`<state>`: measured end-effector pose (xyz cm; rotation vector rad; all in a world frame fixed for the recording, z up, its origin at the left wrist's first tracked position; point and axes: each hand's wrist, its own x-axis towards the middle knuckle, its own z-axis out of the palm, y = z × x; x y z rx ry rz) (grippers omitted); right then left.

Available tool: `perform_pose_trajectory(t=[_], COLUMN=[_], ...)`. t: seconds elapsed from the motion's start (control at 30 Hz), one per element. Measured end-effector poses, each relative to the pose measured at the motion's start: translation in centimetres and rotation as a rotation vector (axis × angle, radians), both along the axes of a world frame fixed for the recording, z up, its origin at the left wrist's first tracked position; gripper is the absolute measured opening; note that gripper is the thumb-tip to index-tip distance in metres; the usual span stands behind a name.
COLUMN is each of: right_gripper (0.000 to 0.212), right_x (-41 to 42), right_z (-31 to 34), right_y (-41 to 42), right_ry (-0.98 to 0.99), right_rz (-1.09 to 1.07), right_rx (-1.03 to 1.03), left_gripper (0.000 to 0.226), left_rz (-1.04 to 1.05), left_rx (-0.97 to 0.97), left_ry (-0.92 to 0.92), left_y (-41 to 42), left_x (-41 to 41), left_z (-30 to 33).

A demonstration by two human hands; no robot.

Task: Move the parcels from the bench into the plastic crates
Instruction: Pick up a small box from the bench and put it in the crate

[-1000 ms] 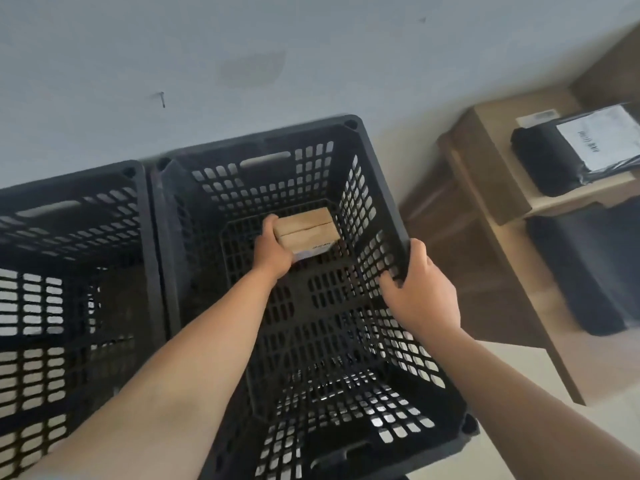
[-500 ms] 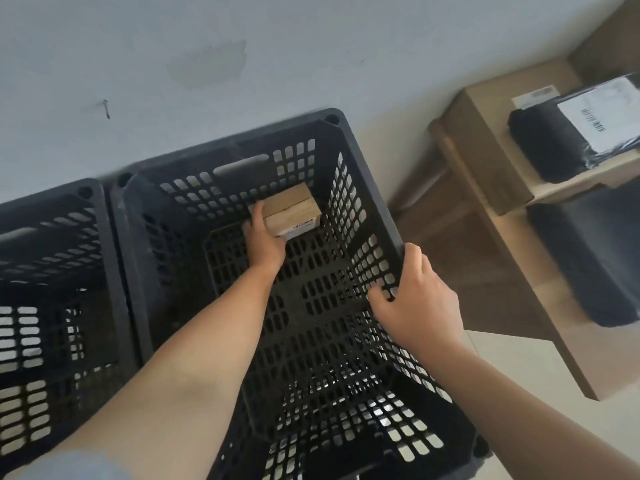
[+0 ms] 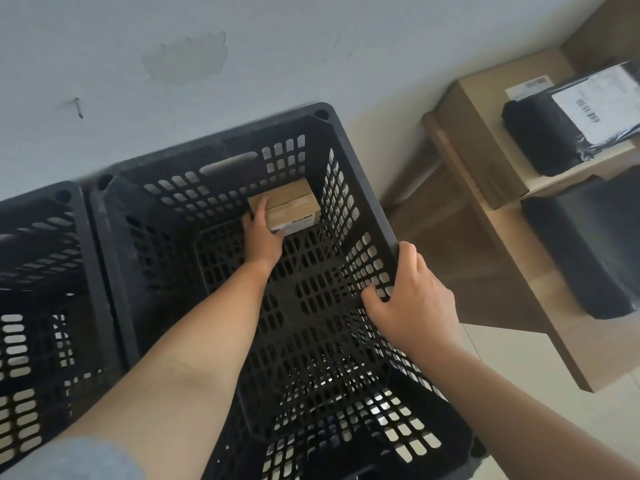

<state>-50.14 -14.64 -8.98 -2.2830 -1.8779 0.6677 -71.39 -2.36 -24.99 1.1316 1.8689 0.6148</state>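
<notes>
Head view: the small cardboard parcel (image 3: 284, 206) is lying just past your left hand (image 3: 262, 235), at the far right corner of the crate floor, and you are gripping it along its near left side, with a finger laid up over the top and the thumb at the near face. It is sitting low against the crate's back and right walls, though whether it is fully resting on the floor cannot be told. It is looking like a squat brown box with a seam running across its top and a white printed label showing on the near face, to the right of your knuckles.

The black plastic crate (image 3: 221, 147) around your left hand is showing slotted walls and a slotted floor, with a handle slot in the back wall beyond your fingers. Your right hand (image 3: 414, 299) is gripping the crate's right rim, fingers curling over the edge and thumb lying inside against the wall.

To the left of your left forearm a second black crate (image 3: 45, 237) is standing touching the first. Beyond your right hand, to its right, a wooden bench (image 3: 502, 258) is carrying a brown cardboard box (image 3: 485, 133) with a black bagged parcel (image 3: 554, 140) bearing a white barcode label on top, and another dark bagged parcel (image 3: 595, 251) is lying nearer you.
</notes>
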Motion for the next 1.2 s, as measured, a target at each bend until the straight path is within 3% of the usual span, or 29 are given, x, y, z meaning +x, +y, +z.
perform_pose_trajectory(t=[0.8,1.2], right_gripper=[0.041,0.042], right_x=[-0.3,-0.2], right_z=[-0.1,-0.5], right_y=[0.2,0.3], right_ry=[-0.058,-0.057], right_rz=[-0.017,-0.024], right_rx=[0.004,0.008], left_gripper=[0.074,0.071], left_rz=[-0.018,-0.034], left_rx=[0.040,0.052], left_ry=[0.000,0.092], left_y=[-0.4,-0.6], left_x=[0.1,-0.1], left_z=[-0.3,0.0])
